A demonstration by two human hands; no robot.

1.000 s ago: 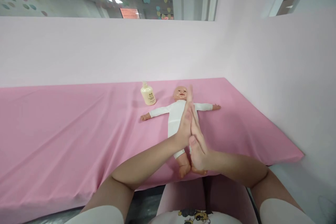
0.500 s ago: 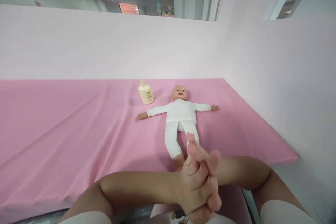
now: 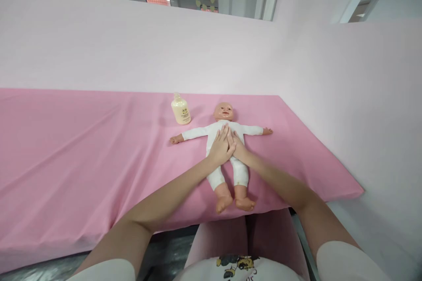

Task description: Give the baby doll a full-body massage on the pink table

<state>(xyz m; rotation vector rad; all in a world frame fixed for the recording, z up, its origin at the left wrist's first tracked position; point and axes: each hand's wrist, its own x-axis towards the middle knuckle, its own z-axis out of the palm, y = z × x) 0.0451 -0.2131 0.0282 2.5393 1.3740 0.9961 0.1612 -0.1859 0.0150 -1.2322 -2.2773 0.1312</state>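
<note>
A baby doll (image 3: 217, 128) in a white suit lies on its back on the pink-covered table (image 3: 82, 149), arms spread, bare feet toward me. My left hand (image 3: 220, 147) rests flat on the doll's belly, fingers pointing at its chest. My right hand (image 3: 238, 145) lies flat beside it on the doll's torso, the two hands touching. Neither hand grips anything. A cream lotion bottle (image 3: 180, 109) stands upright just left of the doll's head.
Pale pink walls close off the table at the back and right (image 3: 346, 96). The table's right end (image 3: 358, 191) and front edge are near me. My pink-clad lap (image 3: 250, 237) sits below the front edge.
My hands were pressed palm to palm, then clasped near my lap. Now they have moved forward and lie flat on the doll's torso. The view has tilted slightly down.
</note>
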